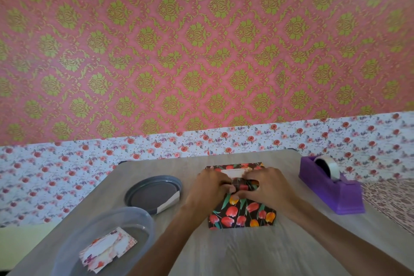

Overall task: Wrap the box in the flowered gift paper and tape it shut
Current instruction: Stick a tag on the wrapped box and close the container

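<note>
At the lower left a clear tub (67, 251) holds a few printed cards (107, 246). Just beyond it lies a grey lid (152, 192) with a slip of white paper on its right rim. All of this sits on a pale wood-grain table (224, 253).

In the middle of the table, directly ahead of you, is the box (242, 210), already covered by the flowered gift paper (246, 215), dark with red and orange tulips. Your left hand (210, 188) and right hand (268, 186) sit on its top, fingers bent down onto the paper and thumbs meeting at the centre seam. Whether they pinch a fold or only press it flat cannot be told. A pale strip shows at the far top edge.

The box looks small and light, so it will likely slide if pushed sideways. The paper is thin and stiff and will crease or tear at corners. Hold it from above, pressing the overlap against the box's firm top.

To the right, apart from the box, a purple tape dispenser (331, 188) carries a clear tape roll (328, 167).
</note>
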Motion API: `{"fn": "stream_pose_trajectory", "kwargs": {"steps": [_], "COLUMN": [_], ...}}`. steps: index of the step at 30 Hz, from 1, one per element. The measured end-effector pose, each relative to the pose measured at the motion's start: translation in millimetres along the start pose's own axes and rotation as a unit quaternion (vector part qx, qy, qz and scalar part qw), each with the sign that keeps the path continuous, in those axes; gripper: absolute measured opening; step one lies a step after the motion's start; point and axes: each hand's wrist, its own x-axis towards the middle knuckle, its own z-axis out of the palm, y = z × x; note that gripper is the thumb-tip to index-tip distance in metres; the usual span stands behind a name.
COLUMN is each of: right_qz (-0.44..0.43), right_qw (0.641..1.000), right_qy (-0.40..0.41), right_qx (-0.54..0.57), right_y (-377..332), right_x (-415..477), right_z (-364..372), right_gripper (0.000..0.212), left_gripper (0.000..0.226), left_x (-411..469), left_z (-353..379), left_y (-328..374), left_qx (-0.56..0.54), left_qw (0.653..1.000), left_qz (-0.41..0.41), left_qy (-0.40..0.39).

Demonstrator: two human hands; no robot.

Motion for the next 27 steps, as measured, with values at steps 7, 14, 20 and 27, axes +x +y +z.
{"fn": "stream_pose_trajectory", "kwargs": {"steps": [7,14,20,27], "right_qz": [0.042,0.016,0.030,0.027], "right_qw": [0.991,0.992,0.989,0.991], "right_qy": [0.055,-0.106,-0.132,-0.120], "right_qx": [0.114,-0.058,-0.066,-0.060], "right_y": [-1,0,0,-3], "right_x": [-7,-1,-2,-1], "right_z": [5,-2,-2,-6], "right_gripper": [0.084,0.114,0.113,0.109], "left_gripper": [0.051,0.055,0.048,0.043], "left_x": [11,16,12,4], "left_z": [7,4,15,15], "left_y": [-9,-4,-5,-2], "left_qx": [0.071,0.152,0.135,0.061], "left_qw": [0.978,0.957,0.972,0.991], "left_qz": [0.027,0.014,0.017,0.010], "left_qy": [-0.195,-0.248,-0.194,-0.116]}}
